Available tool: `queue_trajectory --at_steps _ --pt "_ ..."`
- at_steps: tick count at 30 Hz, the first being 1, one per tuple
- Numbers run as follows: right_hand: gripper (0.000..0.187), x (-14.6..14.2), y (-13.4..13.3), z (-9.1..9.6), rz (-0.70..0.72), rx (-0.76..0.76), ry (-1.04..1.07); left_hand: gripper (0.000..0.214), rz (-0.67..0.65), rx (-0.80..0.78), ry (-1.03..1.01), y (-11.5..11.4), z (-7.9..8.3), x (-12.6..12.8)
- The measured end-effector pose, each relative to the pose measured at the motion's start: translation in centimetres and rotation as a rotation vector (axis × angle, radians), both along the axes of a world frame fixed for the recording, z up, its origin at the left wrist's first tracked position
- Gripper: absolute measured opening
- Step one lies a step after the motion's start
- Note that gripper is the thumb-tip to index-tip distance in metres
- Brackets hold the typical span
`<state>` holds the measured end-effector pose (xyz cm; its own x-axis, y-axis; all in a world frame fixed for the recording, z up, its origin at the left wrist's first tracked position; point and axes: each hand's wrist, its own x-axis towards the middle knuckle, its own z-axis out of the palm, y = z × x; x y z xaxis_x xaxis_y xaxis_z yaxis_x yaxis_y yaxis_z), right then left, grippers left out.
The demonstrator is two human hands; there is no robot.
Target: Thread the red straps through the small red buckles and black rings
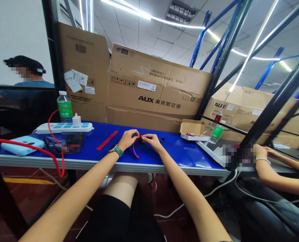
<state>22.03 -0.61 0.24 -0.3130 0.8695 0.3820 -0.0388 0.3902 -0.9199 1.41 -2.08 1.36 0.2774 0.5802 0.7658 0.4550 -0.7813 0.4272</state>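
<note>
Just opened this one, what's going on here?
A person at a blue table is handling a small red strap with both bare hands; the left hand and right hand pinch it together, with one end hanging down. A flat red strip lies on the table to the left, near a white power strip. Another person's hand shows at the far right.
</note>
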Motion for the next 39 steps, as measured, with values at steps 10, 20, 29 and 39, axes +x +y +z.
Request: queue_trajectory --at_steps 10,20,29,39 --pt "0.05 -0.2 -0.6 0.0 0.143 -0.187 0.118 0.013 -0.065 -0.041 0.072 -0.4 -0.2 0.4" --pt "0.053 0.0 -0.7 0.5 0.1 -0.142 0.168 0.011 0.104 -0.027 -0.06 0.5 -0.6 -0.1" --pt "0.06 0.2 -0.8 0.1 0.153 -0.092 -0.071 0.014 0.015 -0.019 0.087 0.7 -0.9 -0.1" --pt "0.03 1.1 1.3 0.1 -0.238 0.167 -0.141 0.018 0.371 -0.01 -0.136 1.5 -1.0 -1.5"
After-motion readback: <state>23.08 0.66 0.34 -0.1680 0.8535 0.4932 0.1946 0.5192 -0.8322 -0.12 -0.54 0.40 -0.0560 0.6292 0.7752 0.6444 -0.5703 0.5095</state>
